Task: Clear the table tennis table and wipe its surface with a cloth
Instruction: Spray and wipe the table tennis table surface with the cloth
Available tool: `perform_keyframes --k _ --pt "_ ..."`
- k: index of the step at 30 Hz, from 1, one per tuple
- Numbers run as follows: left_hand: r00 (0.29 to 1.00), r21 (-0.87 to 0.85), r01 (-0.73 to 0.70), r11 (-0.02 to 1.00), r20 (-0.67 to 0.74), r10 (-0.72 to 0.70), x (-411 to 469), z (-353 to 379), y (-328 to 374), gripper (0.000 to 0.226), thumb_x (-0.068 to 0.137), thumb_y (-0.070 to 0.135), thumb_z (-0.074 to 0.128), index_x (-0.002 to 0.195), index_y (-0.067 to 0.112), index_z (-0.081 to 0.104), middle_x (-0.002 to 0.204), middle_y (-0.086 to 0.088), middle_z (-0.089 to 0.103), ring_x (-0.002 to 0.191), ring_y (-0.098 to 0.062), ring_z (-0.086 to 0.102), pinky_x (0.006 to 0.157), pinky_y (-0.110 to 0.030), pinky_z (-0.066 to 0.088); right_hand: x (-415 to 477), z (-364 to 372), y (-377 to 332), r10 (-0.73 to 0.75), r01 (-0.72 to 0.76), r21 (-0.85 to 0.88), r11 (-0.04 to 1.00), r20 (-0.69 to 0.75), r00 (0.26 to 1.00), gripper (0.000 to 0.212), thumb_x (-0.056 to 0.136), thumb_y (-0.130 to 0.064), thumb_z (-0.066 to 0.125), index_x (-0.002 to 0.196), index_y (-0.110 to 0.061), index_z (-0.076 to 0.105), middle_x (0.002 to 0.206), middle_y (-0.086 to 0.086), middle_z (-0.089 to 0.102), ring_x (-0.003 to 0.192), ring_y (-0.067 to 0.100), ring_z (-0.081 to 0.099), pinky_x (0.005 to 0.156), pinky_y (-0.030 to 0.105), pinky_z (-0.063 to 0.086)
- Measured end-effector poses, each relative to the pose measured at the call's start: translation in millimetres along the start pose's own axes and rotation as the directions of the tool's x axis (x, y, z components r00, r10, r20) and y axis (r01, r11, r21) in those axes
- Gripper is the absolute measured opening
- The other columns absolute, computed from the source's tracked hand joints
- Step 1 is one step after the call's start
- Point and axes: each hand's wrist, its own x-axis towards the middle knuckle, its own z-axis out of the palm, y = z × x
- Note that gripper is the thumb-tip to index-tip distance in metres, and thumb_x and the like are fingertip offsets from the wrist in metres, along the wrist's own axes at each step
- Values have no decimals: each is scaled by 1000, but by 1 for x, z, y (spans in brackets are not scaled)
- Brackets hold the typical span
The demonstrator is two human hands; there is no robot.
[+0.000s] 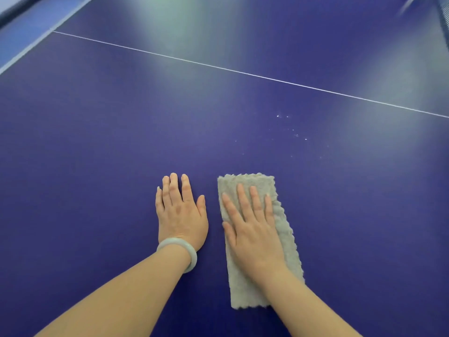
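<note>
Pressing flat on a folded beige cloth (261, 239), the person's right hand (252, 229) rests palm down with fingers spread, gripping nothing, only bearing on the fabric. The cloth is a fluffy, ragged-edged oblong lying lengthwise on the dark blue table tennis table (97, 142), near the bottom of the view. Just beside it, apart from the fabric, the left hand (181, 212) lies open and flat on the bare surface, a pale green bangle (179, 251) circling the wrist. Small white specks (294, 132) dot the surface beyond the cloth. A thin white centre line (218, 66) crosses the table farther off, and the white edge stripe (31, 45) runs along the far left.
</note>
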Motion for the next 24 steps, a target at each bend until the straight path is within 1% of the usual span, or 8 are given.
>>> perform_keyframes --k 3,5,7,10,14,18,21,24 --pt "1000 -6 8 1000 -1 -8 0 0 0 66 101 45 19 156 10 14 163 -13 12 152 -28 4 124 -44 3 -24 -1 34 -86 87 -48 995 15 996 56 101 -40 24 156 -30 21 164 2 14 152 27 10 119 52 10" --pt "1000 -6 7 1000 17 -7 0 -1 1 65 101 44 20 156 11 12 164 -12 10 152 -28 2 124 -43 1 -16 -5 74 132 -133 -87 987 -21 991 59 100 -43 16 157 -30 15 165 0 10 152 25 6 121 51 5" --pt "1000 -1 2 1000 23 -2 0 -2 1 65 101 44 18 157 11 9 164 -12 7 152 -27 -1 124 -43 0 7 -13 99 412 -412 -56 910 -8 911 61 99 -46 6 158 -29 6 166 0 3 152 23 -2 122 50 -1" --pt "1000 8 8 1000 16 -8 -1 -2 0 65 102 44 18 157 11 9 164 -12 7 152 -27 0 124 -43 2 39 -16 77 544 -544 35 839 -16 839 58 104 -40 13 158 -23 4 166 5 -1 152 27 -4 121 53 -4" --pt "1000 -21 5 1000 17 -4 0 -2 1 64 102 43 19 157 11 9 164 -12 7 152 -27 0 124 -43 2 17 2 -4 234 -233 25 972 -51 971 57 102 -37 20 157 -21 20 164 8 16 151 31 12 119 57 10" --pt "1000 -23 1 1000 19 -1 -1 -2 -1 63 102 42 18 157 11 8 164 -11 6 152 -27 -1 124 -42 0 -38 5 -8 -27 27 -9 1000 24 999 59 101 -39 26 157 -23 18 165 2 12 152 25 6 119 53 13" --pt "1000 -21 4 1000 19 -4 -1 -2 -1 63 103 42 19 157 11 9 164 -11 8 152 -27 0 124 -42 1 -28 -3 49 215 -215 -50 975 -5 977 62 99 -43 14 158 -26 10 165 0 7 153 22 2 121 51 4" --pt "1000 -12 2 1000 22 -2 -1 -2 0 62 103 41 19 157 11 9 164 -12 7 152 -27 -1 124 -43 1 2 -13 69 496 -496 -12 868 21 868 66 95 -44 0 158 -25 1 166 1 -3 152 23 -5 122 50 -3"
